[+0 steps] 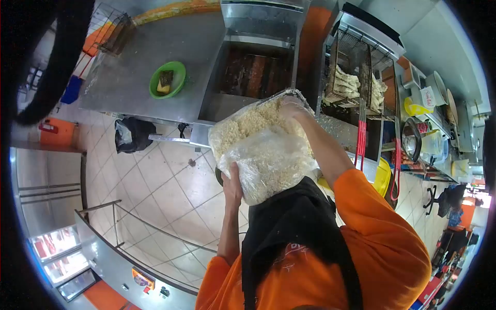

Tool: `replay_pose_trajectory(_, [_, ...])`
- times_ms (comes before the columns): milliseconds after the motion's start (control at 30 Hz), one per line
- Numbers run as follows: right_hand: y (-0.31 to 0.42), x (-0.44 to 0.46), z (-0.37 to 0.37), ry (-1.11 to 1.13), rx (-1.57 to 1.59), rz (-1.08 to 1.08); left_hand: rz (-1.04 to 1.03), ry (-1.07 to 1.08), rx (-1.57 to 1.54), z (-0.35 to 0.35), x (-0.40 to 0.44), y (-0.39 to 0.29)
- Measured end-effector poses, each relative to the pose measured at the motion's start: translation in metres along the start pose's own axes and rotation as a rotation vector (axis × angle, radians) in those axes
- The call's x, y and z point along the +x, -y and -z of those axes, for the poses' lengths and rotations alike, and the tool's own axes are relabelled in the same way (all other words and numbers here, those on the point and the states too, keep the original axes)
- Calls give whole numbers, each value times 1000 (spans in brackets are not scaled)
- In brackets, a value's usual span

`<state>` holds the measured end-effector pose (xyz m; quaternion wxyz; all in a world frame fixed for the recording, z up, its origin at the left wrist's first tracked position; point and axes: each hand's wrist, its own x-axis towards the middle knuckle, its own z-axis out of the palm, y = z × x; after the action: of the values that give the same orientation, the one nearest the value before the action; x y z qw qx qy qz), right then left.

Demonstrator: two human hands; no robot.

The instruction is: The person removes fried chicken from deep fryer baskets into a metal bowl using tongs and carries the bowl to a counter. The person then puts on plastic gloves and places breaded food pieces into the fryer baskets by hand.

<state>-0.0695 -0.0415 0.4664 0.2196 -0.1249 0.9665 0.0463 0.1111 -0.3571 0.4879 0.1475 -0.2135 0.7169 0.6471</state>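
Note:
A wide tray heaped with pale, coarse crumbs is in front of my body, beside the fryer. Over its near half lies a clear plastic bag, with more of the pale crumbs showing through it. My left hand is closed on the bag's left edge, thumb on top. At the tray's far right corner, my right hand reaches down into the crumbs. Its fingers are mostly hidden, so their grip cannot be made out.
Fryer baskets with pale battered pieces and red handles are at the right. A green bowl with a sponge stands on the steel counter. Below are a black bag and tiled floor. A metal rail runs lower left.

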Motion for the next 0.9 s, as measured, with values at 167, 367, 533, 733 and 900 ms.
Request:
replay_pose_trajectory(167, [-16, 9, 15, 99, 381, -138, 38, 34, -2, 0, -2, -5])
replay_pose_trajectory(367, [-32, -4, 33, 182, 410, 53, -20, 41, 32, -1, -8, -16])
replay_pose_trajectory(533, [-18, -8, 42, 237, 843, -325, -14, -35, 43, 0, 3, 5])
replay_pose_trajectory(733, [-9, -18, 51, 138, 564, -172, -64, -65, 58, 0, 10, 17])
replay_pose_trajectory(900, [-4, -31, 65, 131, 591, 37, 8, -6, 111, 3, 4, 0])
